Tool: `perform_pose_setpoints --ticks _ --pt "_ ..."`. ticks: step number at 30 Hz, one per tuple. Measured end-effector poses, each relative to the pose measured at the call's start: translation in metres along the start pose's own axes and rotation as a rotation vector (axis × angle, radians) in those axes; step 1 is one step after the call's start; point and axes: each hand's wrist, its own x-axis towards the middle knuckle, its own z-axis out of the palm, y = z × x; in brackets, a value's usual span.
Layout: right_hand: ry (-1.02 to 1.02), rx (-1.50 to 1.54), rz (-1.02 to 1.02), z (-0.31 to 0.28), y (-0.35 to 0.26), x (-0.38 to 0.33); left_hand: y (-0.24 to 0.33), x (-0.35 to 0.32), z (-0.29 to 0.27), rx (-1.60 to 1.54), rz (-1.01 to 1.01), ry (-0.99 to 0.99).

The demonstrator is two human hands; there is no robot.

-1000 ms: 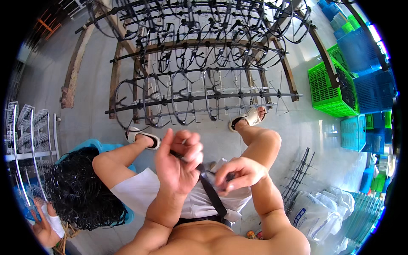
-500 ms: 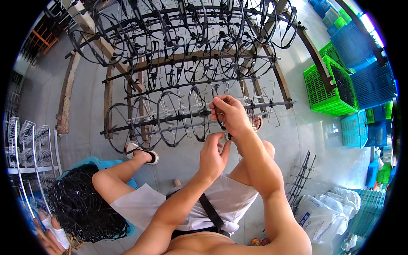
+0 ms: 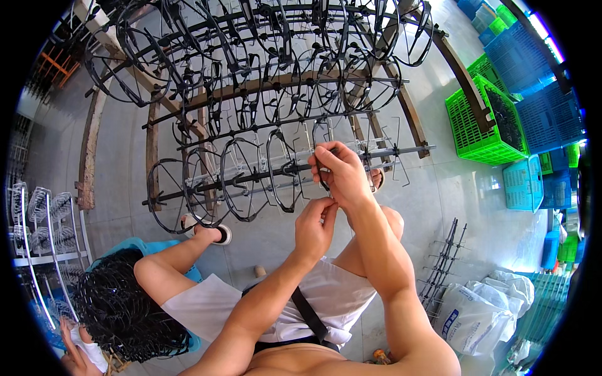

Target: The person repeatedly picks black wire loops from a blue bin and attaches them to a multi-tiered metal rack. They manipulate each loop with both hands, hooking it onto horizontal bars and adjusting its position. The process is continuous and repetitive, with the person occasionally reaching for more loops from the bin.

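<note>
My right hand [image 3: 343,170] is closed, pinching a thin black loop-shaped frame [image 3: 323,180] in front of a rack. Just below it, my left hand [image 3: 315,227] has thumb and fingers pressed together at the lower end of the same frame. The fingers partly hide the frame and where it meets the rack. Beside it runs a dark bar [image 3: 411,150] with wire hooks, from which similar black loops [image 3: 290,209] hang to the left. Toward the right end, several hooks bear no loop.
Upper rack rows carry many black loops. At my left a blue tub [image 3: 133,243] holds a heap of black loops [image 3: 125,307]. Green crates [image 3: 467,122] and blue crates [image 3: 544,116] stand right, near white plastic bags [image 3: 473,316] and hooked bars [image 3: 442,263] on the floor.
My left hand has come up to the frame's lower end, its fingers closing together. My right hand keeps its pinch. The view has shifted slightly.
</note>
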Motion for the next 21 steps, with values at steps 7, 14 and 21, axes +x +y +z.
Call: perform_pose_setpoints --ticks 7,14,21 --pt "0.062 0.028 0.020 -0.004 0.005 0.005 0.000 -0.001 0.000 -0.010 -0.007 -0.008" --pt "0.010 -0.040 -0.080 -0.004 0.007 -0.001 -0.003 -0.001 0.001 -0.014 0.026 0.022" --pt "0.000 -0.311 -0.054 -0.011 -0.004 -0.015 -0.007 0.001 0.013 -0.282 -0.123 0.114"
